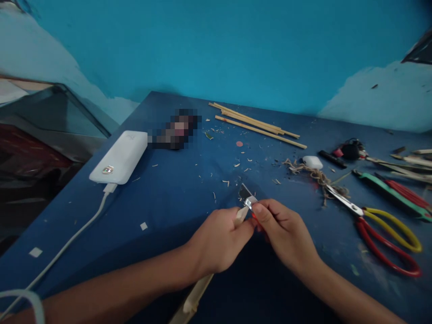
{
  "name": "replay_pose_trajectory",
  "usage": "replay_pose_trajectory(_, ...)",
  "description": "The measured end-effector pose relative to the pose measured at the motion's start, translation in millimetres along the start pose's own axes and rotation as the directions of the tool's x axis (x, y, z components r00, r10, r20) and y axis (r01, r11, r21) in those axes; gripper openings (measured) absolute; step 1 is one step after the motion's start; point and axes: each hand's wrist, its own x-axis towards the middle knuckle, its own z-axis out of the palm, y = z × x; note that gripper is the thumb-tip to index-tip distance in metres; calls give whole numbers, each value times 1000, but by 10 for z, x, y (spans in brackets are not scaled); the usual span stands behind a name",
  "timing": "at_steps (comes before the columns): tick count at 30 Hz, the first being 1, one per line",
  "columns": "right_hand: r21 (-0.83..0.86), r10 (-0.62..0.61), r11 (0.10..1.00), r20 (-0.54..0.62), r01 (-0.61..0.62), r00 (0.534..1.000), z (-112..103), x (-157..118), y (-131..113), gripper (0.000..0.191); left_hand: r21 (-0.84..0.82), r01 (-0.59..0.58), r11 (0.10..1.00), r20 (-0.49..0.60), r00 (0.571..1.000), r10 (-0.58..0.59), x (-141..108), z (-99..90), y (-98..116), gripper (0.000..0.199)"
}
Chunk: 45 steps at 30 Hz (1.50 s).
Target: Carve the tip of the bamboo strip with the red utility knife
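My left hand (221,240) is closed around a pale bamboo strip (197,297). The strip slants up from the bottom edge through the fist, and its tip shows by my thumb. In my right hand (286,234) is a utility knife (249,201) with a metal collar and a bit of red handle showing. Its blade points up and left, close to the strip's tip; whether it touches the wood I cannot tell. Both hands meet at the strip's end, just above the blue table (175,193). Pale shavings (226,183) are scattered beyond them.
Bamboo sticks (259,126) lie along the back. At left, a white power bank (119,157) trails a cable (81,234). On the right are scissors (388,234), green-handled pliers (391,195), twine (310,173) and a white case (312,162). A blue wall (236,54) bounds the table.
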Motion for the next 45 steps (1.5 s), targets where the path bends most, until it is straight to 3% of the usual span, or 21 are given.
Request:
replay_pose_trajectory(3, 65, 68, 995, 17, -69, 998, -24, 19, -11, 38, -130, 49, 990, 67, 997, -41, 19, -30, 5, 23)
replay_pose_trajectory(8, 17, 99, 994, 222, -106, 970, -107, 19, 38, 38, -241, 242, 940, 180, 963, -202, 35, -117, 81, 24)
replay_pose_trajectory(12, -60, 95, 995, 339, -79, 936, -149, 8, 47, 39, -231, 224, 947, 243, 956, -167, 30, -160, 117, 15)
replay_pose_trajectory(16, -70, 88, 995, 389, -66, 917, -171, 11, 33, 42, -254, 139, 957, 254, 965, -72, 29, -184, 121, 11)
replay_pose_trajectory(21, -75, 90, 995, 429, -64, 899, -208, 22, 41, 45, -227, 113, 967, 262, 964, -51, 45, -194, 120, 12)
replay_pose_trajectory(27, -90, 95, 994, 423, -63, 901, -234, 38, 51, 44, -225, -17, 974, 239, 968, 72, 56, -153, 87, 18)
replay_pose_trajectory(34, -96, 94, 993, 343, -64, 935, -190, 23, 60, 43, -217, -28, 976, 173, 983, 67, 35, -109, 65, 23)
replay_pose_trajectory(37, -107, 62, 994, 307, -30, 950, -163, 8, 64, 43, -176, -19, 984, 105, 994, 38, 24, -77, 37, 24)
replay_pose_trajectory(41, -134, 8, 991, 247, 26, 969, -135, -11, 63, 41, -227, -59, 972, 68, 995, 76, 17, -37, 44, 27)
replay_pose_trajectory(45, -157, -30, 986, 188, 60, 982, -111, -21, 57, 42, -207, -20, 978, 54, 998, 32, 16, -11, 53, 25)
